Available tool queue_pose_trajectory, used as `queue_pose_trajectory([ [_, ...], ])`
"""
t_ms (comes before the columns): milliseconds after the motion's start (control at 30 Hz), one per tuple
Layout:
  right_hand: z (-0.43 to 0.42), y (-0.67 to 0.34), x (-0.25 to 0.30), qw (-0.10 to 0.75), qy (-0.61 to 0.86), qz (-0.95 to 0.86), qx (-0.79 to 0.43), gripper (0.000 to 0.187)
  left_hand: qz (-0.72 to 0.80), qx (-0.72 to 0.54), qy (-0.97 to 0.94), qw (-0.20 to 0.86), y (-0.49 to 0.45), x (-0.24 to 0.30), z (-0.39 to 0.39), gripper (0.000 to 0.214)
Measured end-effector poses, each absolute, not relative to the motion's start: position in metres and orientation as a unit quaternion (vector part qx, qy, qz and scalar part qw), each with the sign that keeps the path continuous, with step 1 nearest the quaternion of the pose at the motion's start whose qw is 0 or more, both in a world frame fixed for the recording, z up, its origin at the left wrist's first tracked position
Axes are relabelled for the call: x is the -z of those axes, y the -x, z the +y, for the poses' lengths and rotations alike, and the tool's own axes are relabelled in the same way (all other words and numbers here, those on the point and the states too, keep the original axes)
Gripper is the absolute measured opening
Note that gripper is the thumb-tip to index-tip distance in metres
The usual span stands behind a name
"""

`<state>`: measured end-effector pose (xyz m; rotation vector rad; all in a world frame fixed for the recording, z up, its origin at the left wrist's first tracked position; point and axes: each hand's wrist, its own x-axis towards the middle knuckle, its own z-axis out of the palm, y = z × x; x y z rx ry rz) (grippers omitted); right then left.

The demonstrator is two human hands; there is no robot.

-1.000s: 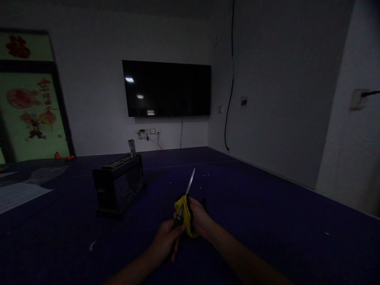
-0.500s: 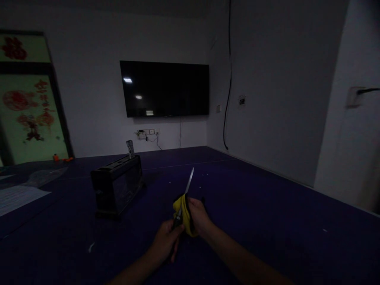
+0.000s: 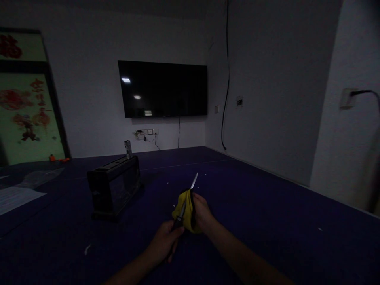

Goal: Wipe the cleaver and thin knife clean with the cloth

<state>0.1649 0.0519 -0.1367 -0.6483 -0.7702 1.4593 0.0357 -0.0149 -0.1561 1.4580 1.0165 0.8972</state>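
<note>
My left hand (image 3: 164,241) is wrapped round the dark handle of a knife (image 3: 194,180), whose narrow blade points away from me. A yellow cloth (image 3: 190,215) with a dark edge is gripped in my right hand (image 3: 202,209). It is folded about the blade, and the bright tip sticks out beyond it. Left of my hands stands a black box-shaped holder (image 3: 102,194) with a slotted top and a see-through side. Out of its far end rises a patterned grey handle (image 3: 127,149); whatever is below it is hidden.
The purple tabletop (image 3: 249,206) has several small white scraps on it. Paper sheets (image 3: 18,198) and clear plastic (image 3: 38,178) lie at the left, near small orange objects (image 3: 52,158). A television (image 3: 163,90) hangs on the back wall, with a loose cable (image 3: 227,99) beside it.
The cloth and my right hand have moved slightly up and forward along the blade, so less of the tip shows. The view has turned a little to the right.
</note>
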Motion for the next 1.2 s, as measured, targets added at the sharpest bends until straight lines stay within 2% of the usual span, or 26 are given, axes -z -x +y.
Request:
queue_pose_trajectory([
  [333,0.038,-0.158,0.128,0.593,0.226,-0.337,-0.695,0.030,0.435,-0.393,-0.596,0.549,-0.034,0.159,-0.017,0.044],
  [1200,0.040,-0.152,0.137,0.601,0.258,-0.354,-0.668,0.030,0.444,-0.385,-0.610,0.530,-0.035,0.158,-0.018,0.045],
])
